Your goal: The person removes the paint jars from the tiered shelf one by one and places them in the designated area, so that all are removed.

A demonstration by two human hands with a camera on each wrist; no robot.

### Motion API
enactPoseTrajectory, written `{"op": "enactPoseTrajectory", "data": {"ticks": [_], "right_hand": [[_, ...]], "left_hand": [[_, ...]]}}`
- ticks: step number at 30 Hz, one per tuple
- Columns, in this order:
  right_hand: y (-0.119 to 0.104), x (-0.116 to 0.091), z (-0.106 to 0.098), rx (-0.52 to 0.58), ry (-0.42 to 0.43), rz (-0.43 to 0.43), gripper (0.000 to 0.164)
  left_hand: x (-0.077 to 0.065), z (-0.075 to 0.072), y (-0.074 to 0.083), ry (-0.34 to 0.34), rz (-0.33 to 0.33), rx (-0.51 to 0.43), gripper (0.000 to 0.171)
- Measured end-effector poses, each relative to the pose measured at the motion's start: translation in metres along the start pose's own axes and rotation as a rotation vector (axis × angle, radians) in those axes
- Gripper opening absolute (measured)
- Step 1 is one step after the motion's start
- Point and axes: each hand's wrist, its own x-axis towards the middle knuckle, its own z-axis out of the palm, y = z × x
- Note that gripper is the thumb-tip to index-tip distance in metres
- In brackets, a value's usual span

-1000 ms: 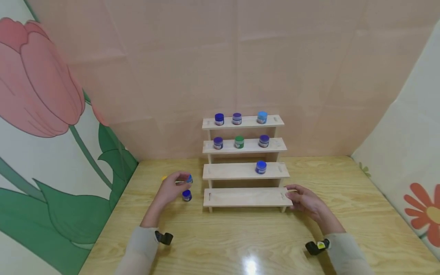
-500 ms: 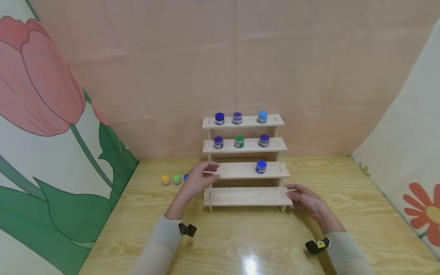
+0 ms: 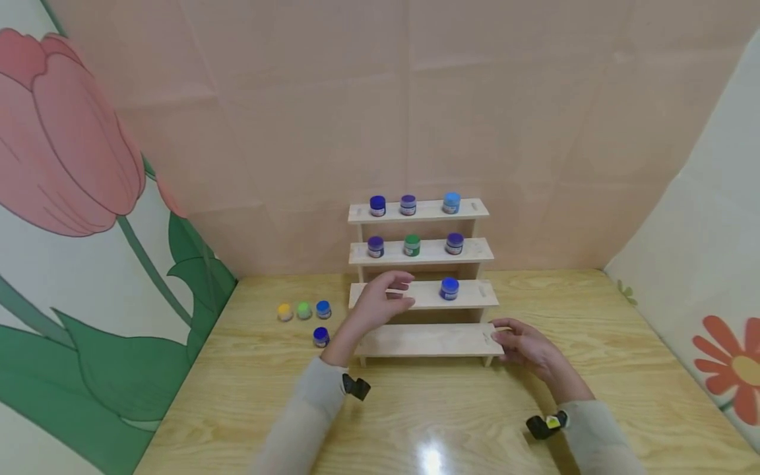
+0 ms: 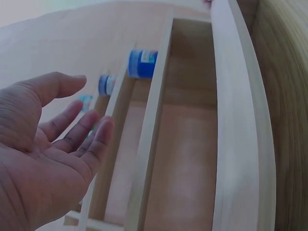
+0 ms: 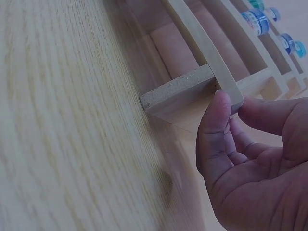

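A four-step wooden display rack (image 3: 427,340) stands on the table with small paint jars on its steps. My left hand (image 3: 380,303) hovers over the left part of the second step from the bottom, fingers loosely bent and holding nothing. To its right on that step sits a blue jar (image 3: 449,288), apart from the fingers; the left wrist view shows the same blue jar (image 4: 143,63) beyond the hand. With thumb and fingers, my right hand (image 3: 528,346) pinches the right end of the bottom step; its fingertips (image 5: 220,103) show on the board's corner in the right wrist view.
Left of the rack, a yellow jar (image 3: 285,312), a light green jar (image 3: 304,311), a blue jar (image 3: 323,309) and a dark blue jar (image 3: 321,337) stand on the table. The upper two steps carry several jars, including a green jar (image 3: 412,245).
My left hand has left the blue jar on the table and moved right, over the rack, with nothing in it. The right hand has kept its grip on the bottom step.
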Motion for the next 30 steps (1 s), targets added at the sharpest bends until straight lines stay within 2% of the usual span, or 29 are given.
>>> {"op": "enactPoseTrajectory", "data": {"ticks": [9, 17, 22, 30], "right_hand": [[0.001, 0.001, 0.0, 0.004, 0.006, -0.008, 0.045], [-0.001, 0.0, 0.0, 0.022, -0.008, -0.021, 0.041], [0.0, 0.0, 0.0, 0.024, -0.017, -0.031, 0.042], [0.001, -0.001, 0.0, 0.014, -0.008, -0.023, 0.047]], "left_hand": [[0.02, 0.023, 0.0, 0.001, 0.002, 0.0, 0.04], [0.032, 0.039, 0.004, -0.013, -0.037, 0.003, 0.04], [0.04, 0.048, 0.002, -0.027, -0.066, -0.01, 0.038], [0.052, 0.059, -0.001, -0.039, -0.069, -0.008, 0.04]]}}
